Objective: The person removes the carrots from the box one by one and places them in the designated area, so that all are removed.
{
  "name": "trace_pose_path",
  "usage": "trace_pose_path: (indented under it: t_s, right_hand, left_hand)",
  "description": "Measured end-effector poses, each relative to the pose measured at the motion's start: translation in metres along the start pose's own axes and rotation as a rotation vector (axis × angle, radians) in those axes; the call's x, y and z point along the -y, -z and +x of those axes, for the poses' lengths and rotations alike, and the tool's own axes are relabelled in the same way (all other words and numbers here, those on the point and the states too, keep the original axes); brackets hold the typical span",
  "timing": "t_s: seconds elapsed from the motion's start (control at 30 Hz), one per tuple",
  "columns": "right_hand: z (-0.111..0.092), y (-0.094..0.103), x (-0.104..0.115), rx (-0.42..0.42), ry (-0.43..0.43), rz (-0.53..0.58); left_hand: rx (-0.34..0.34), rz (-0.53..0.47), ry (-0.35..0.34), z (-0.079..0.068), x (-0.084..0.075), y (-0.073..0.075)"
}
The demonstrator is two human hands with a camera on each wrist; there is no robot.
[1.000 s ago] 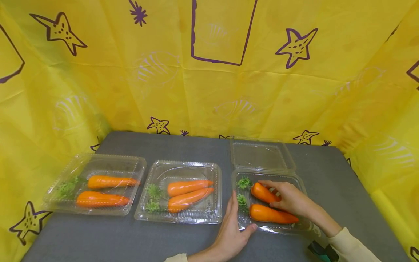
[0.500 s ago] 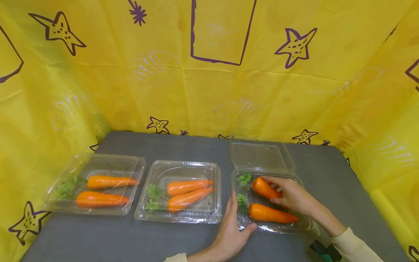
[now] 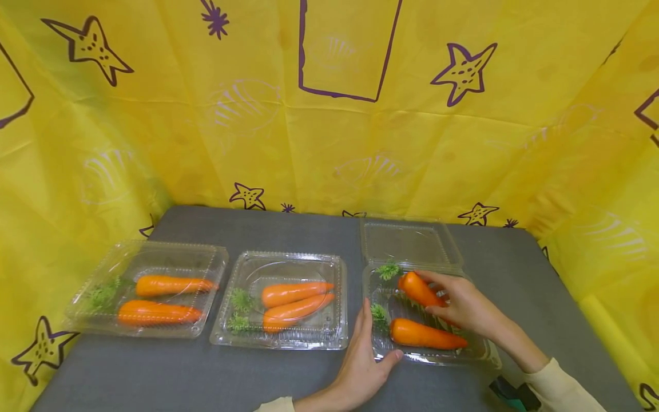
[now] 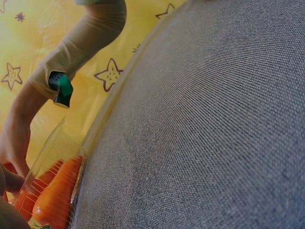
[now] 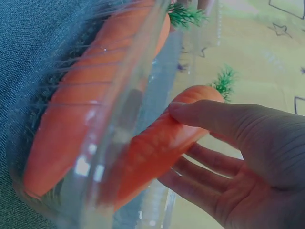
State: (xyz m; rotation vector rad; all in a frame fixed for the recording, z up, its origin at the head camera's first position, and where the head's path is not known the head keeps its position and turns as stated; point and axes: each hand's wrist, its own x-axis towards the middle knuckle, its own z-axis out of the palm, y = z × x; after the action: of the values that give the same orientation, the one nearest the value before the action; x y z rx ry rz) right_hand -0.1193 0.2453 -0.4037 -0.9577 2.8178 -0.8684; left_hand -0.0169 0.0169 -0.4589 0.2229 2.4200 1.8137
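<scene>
My right hand (image 3: pixel 465 303) grips the upper carrot (image 3: pixel 419 289) by its thick end, thumb on one side and fingers on the other. The right wrist view shows this carrot (image 5: pixel 164 143) tilted, its thick green-topped end raised and its tip low by the tray wall. A second carrot (image 3: pixel 427 335) lies in the same clear plastic clamshell box (image 3: pixel 412 361), below the held one. The box's lid (image 3: pixel 409 243) is folded back, away from me. My left hand (image 3: pixel 360 357) rests against the left front corner of the box, fingers along its side and thumb at the front rim.
Two lidded clear boxes, the middle one (image 3: pixel 280 346) and the left one (image 3: pixel 211 257), each hold two carrots with green tops. All stand on a grey cloth-covered table (image 3: pixel 206 377). A yellow patterned curtain (image 3: pixel 329 131) hangs behind and at both sides.
The right hand has lifted the thick end of the upper carrot and shifted it slightly away from the lower carrot, toward the hinge. The left hand stays at the box corner.
</scene>
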Motion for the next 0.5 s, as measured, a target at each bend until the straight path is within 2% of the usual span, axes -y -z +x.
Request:
trace_pose_path:
  t_s: [0.2, 0.5]
  right_hand:
    - [-0.001, 0.004, -0.001, -0.046, 0.011, -0.022]
    - [0.004, 0.012, -0.002, -0.046, -0.005, 0.002]
  left_hand:
    - [-0.002, -0.002, -0.004, 0.001, -0.001, 0.000]
    - [0.002, -0.030, 0.000, 0.001, -0.001, 0.000]
